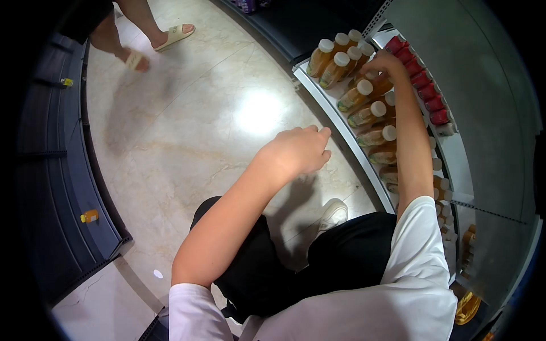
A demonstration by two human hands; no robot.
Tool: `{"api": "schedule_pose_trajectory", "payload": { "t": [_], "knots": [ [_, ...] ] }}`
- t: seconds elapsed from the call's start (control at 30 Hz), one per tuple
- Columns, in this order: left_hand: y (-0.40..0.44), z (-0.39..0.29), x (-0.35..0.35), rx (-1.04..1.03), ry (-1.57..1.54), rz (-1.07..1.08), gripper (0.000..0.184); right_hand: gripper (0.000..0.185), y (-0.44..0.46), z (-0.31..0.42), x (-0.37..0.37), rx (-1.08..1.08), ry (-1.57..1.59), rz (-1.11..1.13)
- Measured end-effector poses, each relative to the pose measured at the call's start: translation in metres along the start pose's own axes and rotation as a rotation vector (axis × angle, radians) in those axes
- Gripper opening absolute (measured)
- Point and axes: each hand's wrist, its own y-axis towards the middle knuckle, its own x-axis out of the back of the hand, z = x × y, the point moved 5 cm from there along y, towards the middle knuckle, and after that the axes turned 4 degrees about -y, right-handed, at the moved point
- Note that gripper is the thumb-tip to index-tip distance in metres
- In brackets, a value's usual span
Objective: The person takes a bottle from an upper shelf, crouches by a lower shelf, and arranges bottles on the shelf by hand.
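Right hand (384, 65), grip unclear, seems to handle white-capped juice bottles (362, 117) behind the shelf edge (322, 96); moving one needs clearance; left hand (298, 150) hangs free, fingers apart.

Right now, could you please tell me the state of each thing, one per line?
Bottles: capped, mostly upright
Cans: standing in a row
Small orange bottle: capped
Left hand: loosely bent, nothing visible in it
Right hand: among the bottles, grip unclear
Shoe: worn
Sandals: worn by another person

Bottles (384, 154) partly behind right forearm (414, 153)
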Motion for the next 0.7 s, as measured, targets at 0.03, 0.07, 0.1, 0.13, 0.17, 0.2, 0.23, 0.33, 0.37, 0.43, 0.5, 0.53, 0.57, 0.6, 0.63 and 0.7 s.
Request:
{"api": "schedule_pose_trajectory", "payload": {
  "t": [0.03, 0.07, 0.1, 0.13, 0.17, 0.2, 0.23, 0.33, 0.37, 0.43, 0.5, 0.53, 0.57, 0.6, 0.63, 0.7],
  "knots": [
    [-0.001, 0.0, 0.0, -0.002, -0.003, -0.004, 0.045, 0.065, -0.008, 0.004, 0.001, -0.041, 0.095, 0.033],
    [-0.001, 0.0, 0.001, -0.003, -0.006, -0.009, 0.045, 0.065, -0.016, 0.01, 0.004, -0.039, 0.096, 0.034],
    [-0.002, 0.0, 0.001, -0.001, -0.005, -0.01, 0.045, 0.069, -0.018, 0.011, 0.005, -0.038, 0.143, 0.062],
    [-0.002, 0.0, 0.002, -0.006, -0.005, -0.013, 0.045, 0.073, -0.02, 0.014, 0.004, -0.038, 0.19, 0.09],
    [-0.002, -0.001, 0.002, -0.013, -0.005, -0.014, 0.045, 0.073, -0.019, 0.015, 0.002, -0.036, 0.191, 0.091],
    [-0.002, 0.0, 0.002, -0.011, -0.005, -0.015, 0.045, 0.071, -0.013, 0.014, 0.0, -0.013, 0.228, 0.063],
    [-0.002, 0.001, 0.001, -0.008, -0.002, -0.012, 0.045, 0.069, -0.008, 0.012, -0.001, 0.01, 0.265, 0.035],
    [0.0, 0.002, 0.0, -0.006, 0.009, -0.015, 0.045, 0.067, 0.001, 0.009, -0.003, 0.024, 0.285, 0.038],
    [0.0, 0.002, 0.0, -0.008, 0.017, -0.02, 0.045, 0.067, 0.002, 0.008, -0.003, 0.024, 0.285, 0.039],
    [0.001, 0.002, -0.001, -0.007, 0.018, -0.02, 0.045, 0.068, 0.002, 0.007, -0.003, 0.024, 0.312, 0.038],
    [0.001, 0.002, -0.001, -0.007, 0.019, -0.018, 0.045, 0.066, 0.002, 0.005, -0.003, 0.022, 0.289, 0.026],
    [0.002, 0.001, -0.001, -0.008, 0.019, -0.014, 0.045, 0.064, 0.002, 0.004, -0.002, 0.022, 0.264, 0.013],
    [0.002, 0.001, 0.0, -0.008, 0.019, -0.011, 0.045, 0.064, 0.002, 0.003, 0.0, 0.021, 0.264, 0.014],
    [0.001, 0.0, 0.0, -0.008, 0.019, -0.011, 0.045, 0.061, 0.002, 0.003, 0.004, 0.022, 0.221, -0.007],
    [0.001, 0.0, 0.0, -0.002, 0.019, -0.008, 0.045, 0.057, 0.001, 0.002, 0.006, 0.024, 0.178, -0.027],
    [0.001, -0.001, 0.001, 0.004, 0.019, -0.004, 0.045, 0.054, 0.0, 0.004, 0.005, 0.044, 0.186, -0.036]
  ]
}}
